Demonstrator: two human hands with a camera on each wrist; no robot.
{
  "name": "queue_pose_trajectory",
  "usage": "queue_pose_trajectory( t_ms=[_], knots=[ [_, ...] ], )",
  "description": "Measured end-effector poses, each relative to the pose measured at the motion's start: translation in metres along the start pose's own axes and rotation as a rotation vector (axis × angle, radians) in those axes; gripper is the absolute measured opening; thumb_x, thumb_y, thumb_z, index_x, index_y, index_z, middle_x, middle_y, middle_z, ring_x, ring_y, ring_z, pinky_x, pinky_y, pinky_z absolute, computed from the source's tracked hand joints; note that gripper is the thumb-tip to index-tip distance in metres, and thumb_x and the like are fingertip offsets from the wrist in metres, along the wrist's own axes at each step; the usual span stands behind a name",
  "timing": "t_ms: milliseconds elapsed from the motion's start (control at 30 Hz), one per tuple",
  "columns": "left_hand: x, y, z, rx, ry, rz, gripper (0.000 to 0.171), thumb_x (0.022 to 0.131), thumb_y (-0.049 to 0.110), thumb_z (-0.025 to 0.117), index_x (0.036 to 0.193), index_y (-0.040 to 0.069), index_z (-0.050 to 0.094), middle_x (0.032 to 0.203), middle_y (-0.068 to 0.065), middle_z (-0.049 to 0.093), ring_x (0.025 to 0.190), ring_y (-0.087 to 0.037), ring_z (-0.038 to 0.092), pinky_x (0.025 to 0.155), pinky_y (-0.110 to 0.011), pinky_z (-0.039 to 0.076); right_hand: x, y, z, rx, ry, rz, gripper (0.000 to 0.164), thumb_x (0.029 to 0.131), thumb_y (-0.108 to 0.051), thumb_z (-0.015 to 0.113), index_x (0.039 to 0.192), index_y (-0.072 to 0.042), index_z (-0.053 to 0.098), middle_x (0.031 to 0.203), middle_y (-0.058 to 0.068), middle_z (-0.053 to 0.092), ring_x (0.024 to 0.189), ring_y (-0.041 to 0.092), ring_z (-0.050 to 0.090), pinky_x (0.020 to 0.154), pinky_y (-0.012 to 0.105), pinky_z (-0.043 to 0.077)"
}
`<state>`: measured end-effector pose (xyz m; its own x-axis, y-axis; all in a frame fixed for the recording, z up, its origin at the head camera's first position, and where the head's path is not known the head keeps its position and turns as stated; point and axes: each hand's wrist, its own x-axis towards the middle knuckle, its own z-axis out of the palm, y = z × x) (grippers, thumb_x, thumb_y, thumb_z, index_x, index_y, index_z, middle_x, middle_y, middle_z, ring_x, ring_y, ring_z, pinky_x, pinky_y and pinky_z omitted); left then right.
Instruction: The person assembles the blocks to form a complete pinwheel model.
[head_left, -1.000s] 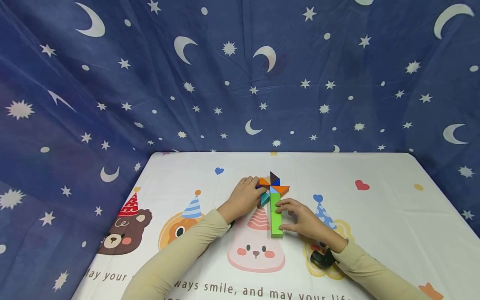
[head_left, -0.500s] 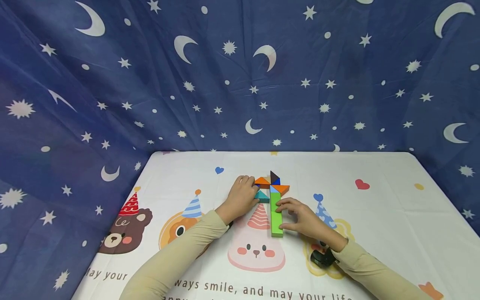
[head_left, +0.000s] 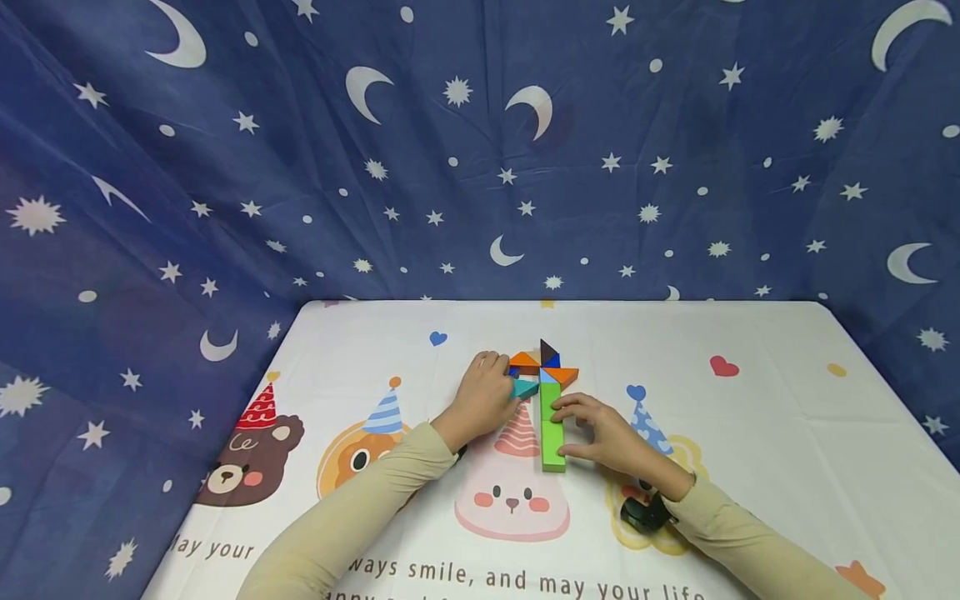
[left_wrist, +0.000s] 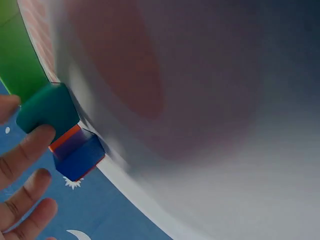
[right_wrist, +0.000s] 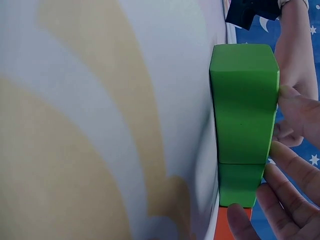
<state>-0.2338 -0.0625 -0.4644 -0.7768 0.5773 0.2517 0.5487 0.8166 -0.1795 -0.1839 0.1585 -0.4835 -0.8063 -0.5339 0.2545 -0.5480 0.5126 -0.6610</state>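
Observation:
My left hand (head_left: 480, 396) pinches a teal triangular block (head_left: 527, 389) between thumb and index finger, just left of a column of two green blocks (head_left: 552, 446). In the left wrist view the teal block (left_wrist: 48, 107) hides part of what lies behind it, with a blue block (left_wrist: 81, 159) beyond. My right hand (head_left: 603, 433) rests its fingertips and thumb along the column's right side, fingers loosely extended. At the column's far end triangular blocks fan out: an orange one (head_left: 561, 377) on the right, another orange one (head_left: 525, 361) on the left and a dark brown one (head_left: 548, 352) on top.
A white cloth (head_left: 780, 467) printed with cartoon animals and lettering covers the table. Behind and to the left hangs a dark blue curtain (head_left: 450, 200) with moons and stars. A black wrist device (head_left: 645, 514) sits by the right cuff.
The left hand drew slightly left while turning the teal block; it now points right, toward the green column. The right hand stayed in place beside the green blocks.

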Motion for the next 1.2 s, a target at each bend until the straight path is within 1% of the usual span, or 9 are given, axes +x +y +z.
queue_pose_trajectory(
  t_ms=[133, 233, 367, 500, 633, 733, 833, 1000, 1200],
  knots=[
    [-0.0003, 0.0034, -0.0031, -0.037, 0.011, 0.057, 0.030, 0.086, 0.040, 0.062, 0.078, 0.012, 0.071, 0.098, -0.004, 0.059, 0.098, -0.021, 0.053, 0.099, -0.037, 0.038, 0.0004, -0.0002, -0.0004, -0.017, 0.007, -0.007, 0.035, 0.070, -0.013, 0.081, 0.101, -0.008, 0.068, 0.119, 0.008, 0.060, 0.117, 0.030, 0.052, 0.093, 0.044, 0.047],
    [-0.0004, 0.0047, -0.0048, -0.056, 0.012, 0.096, 0.024, 0.087, 0.037, 0.061, 0.081, 0.016, 0.072, 0.096, -0.002, 0.058, 0.096, -0.019, 0.052, 0.098, -0.036, 0.039, 0.0009, -0.0008, -0.0005, -0.019, 0.007, -0.002, 0.035, 0.070, -0.014, 0.081, 0.101, -0.008, 0.068, 0.119, 0.008, 0.060, 0.118, 0.031, 0.052, 0.097, 0.046, 0.044],
    [0.0002, 0.0046, -0.0052, -0.056, 0.003, 0.120, 0.017, 0.087, 0.033, 0.062, 0.087, 0.019, 0.071, 0.096, -0.002, 0.057, 0.095, -0.019, 0.052, 0.097, -0.035, 0.040, 0.0014, -0.0016, -0.0005, -0.014, 0.003, 0.015, 0.035, 0.070, -0.014, 0.081, 0.101, -0.008, 0.068, 0.119, 0.008, 0.060, 0.119, 0.030, 0.052, 0.094, 0.044, 0.047],
    [0.0018, 0.0029, -0.0029, -0.057, 0.001, 0.105, 0.018, 0.086, 0.030, 0.062, 0.095, 0.017, 0.072, 0.099, -0.003, 0.060, 0.098, -0.019, 0.053, 0.099, -0.036, 0.040, 0.0012, -0.0020, -0.0005, -0.014, 0.000, 0.023, 0.035, 0.070, -0.014, 0.081, 0.102, -0.008, 0.068, 0.119, 0.008, 0.060, 0.117, 0.030, 0.053, 0.092, 0.043, 0.048],
    [0.0048, 0.0007, -0.0001, -0.067, 0.034, 0.052, 0.020, 0.087, 0.025, 0.062, 0.100, 0.014, 0.071, 0.102, -0.005, 0.062, 0.099, -0.020, 0.054, 0.099, -0.036, 0.040, 0.0009, -0.0016, -0.0004, -0.011, 0.004, 0.016, 0.035, 0.070, -0.014, 0.082, 0.101, -0.008, 0.068, 0.119, 0.008, 0.060, 0.117, 0.030, 0.053, 0.094, 0.044, 0.047],
    [0.0065, -0.0001, 0.0009, -0.074, 0.041, 0.029, 0.019, 0.088, 0.023, 0.060, 0.100, 0.013, 0.071, 0.101, -0.005, 0.061, 0.098, -0.020, 0.054, 0.098, -0.036, 0.041, 0.0006, -0.0014, -0.0003, -0.003, 0.001, 0.018, 0.035, 0.070, -0.014, 0.081, 0.102, -0.008, 0.068, 0.119, 0.008, 0.060, 0.116, 0.030, 0.053, 0.091, 0.042, 0.049],
    [0.0072, 0.0001, 0.0002, -0.065, 0.023, 0.034, 0.019, 0.088, 0.022, 0.060, 0.101, 0.013, 0.071, 0.099, -0.004, 0.060, 0.098, -0.020, 0.054, 0.098, -0.036, 0.041, 0.0006, -0.0012, -0.0003, 0.001, -0.006, 0.022, 0.035, 0.071, -0.015, 0.081, 0.103, -0.008, 0.068, 0.120, 0.009, 0.059, 0.116, 0.030, 0.053, 0.088, 0.041, 0.051],
    [0.0078, 0.0007, 0.0009, -0.048, 0.016, 0.035, 0.020, 0.088, 0.023, 0.061, 0.102, 0.013, 0.071, 0.102, -0.005, 0.061, 0.099, -0.021, 0.055, 0.099, -0.035, 0.042, 0.0010, -0.0010, -0.0002, 0.003, -0.013, 0.025, 0.035, 0.072, -0.015, 0.080, 0.103, -0.008, 0.068, 0.120, 0.009, 0.059, 0.116, 0.030, 0.053, 0.088, 0.041, 0.051],
    [0.0075, 0.0003, 0.0020, -0.063, -0.006, 0.025, 0.022, 0.089, 0.024, 0.061, 0.107, 0.015, 0.069, 0.100, -0.004, 0.059, 0.098, -0.021, 0.054, 0.097, -0.035, 0.042, 0.0012, -0.0012, -0.0002, -0.004, -0.006, 0.026, 0.035, 0.071, -0.015, 0.081, 0.102, -0.008, 0.068, 0.119, 0.008, 0.060, 0.117, 0.030, 0.053, 0.089, 0.042, 0.050]
  ],
)
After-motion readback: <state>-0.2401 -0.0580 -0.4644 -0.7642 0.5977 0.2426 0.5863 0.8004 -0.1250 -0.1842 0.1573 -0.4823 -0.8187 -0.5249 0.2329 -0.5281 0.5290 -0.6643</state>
